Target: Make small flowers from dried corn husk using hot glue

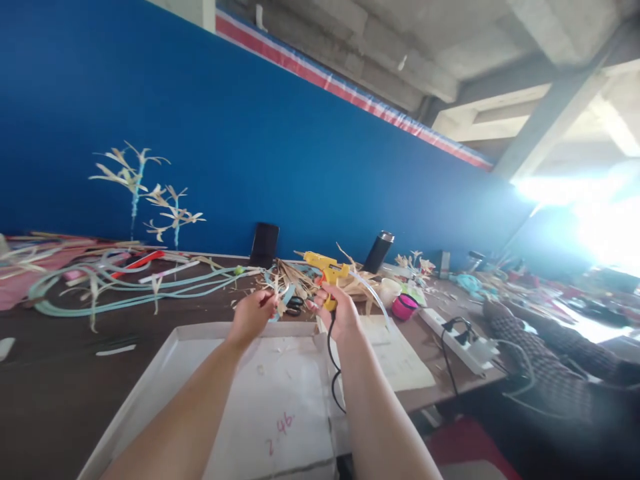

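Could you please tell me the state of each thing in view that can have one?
Glue gun: gripped in right hand, nozzle pointing left.
Strip: pinched in left hand.
Flask: upright, lid on.
Phone: leaning on wall, screen dark.
Power strip: plug in it.

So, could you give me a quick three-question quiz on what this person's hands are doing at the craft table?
1. Multiple choice: what does the right hand hold? A) a hammer B) a yellow glue gun C) a paintbrush
2. True or false: the black flask stands upright near the blue wall.
3. Fill in: the left hand pinches a straw strip above a white ____.
Key: 1 B; 2 true; 3 tray.
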